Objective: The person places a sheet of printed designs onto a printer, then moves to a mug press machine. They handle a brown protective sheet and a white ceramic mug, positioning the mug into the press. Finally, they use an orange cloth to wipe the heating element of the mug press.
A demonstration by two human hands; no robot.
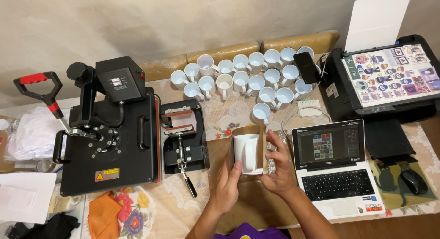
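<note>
At the table's (220, 115) far left edge: white folded cloth (34, 133) and loose white paper (23, 195), both beside a big black flat heat press (110, 129) with a red-gripped lever (39, 90) raised to its left. Near the front edge, under the press's corner: orange cloth (103, 216) on a flower-printed fabric (133, 214). Just right of the flat press: a smaller black mug press (183, 138), barrel open toward the back, handle pointing at the front edge.

Along the back edge, centre: a cluster of white mugs (243, 78), mouths up, packed close, with a dark phone (306, 67) lying across the right end of the group.

Near the front edge, centre: left hand (227, 186), thumb up against the lower left side of a white mug (246, 153), fingers curled beneath. Mug lifted off the table, held between both hands with a sheet of brown paper (261, 147) partly wrapped behind and around it. Right hand (279, 168) pressed against the paper on the mug's right side, fingers spread and upright. Both hands clamped on the mug and its wrap. More brown paper lying flat under the wrists.

Right of the hands: an open white laptop (337, 175), screen lit with a grid of small pictures. Behind it, at the back right corner: a black printer (385, 78) bearing a printed sheet of coloured stickers (394, 74) and a blank white sheet (378, 21) standing upright. At the front right edge: a black mouse (414, 181) on a patterned pad (401, 186).
</note>
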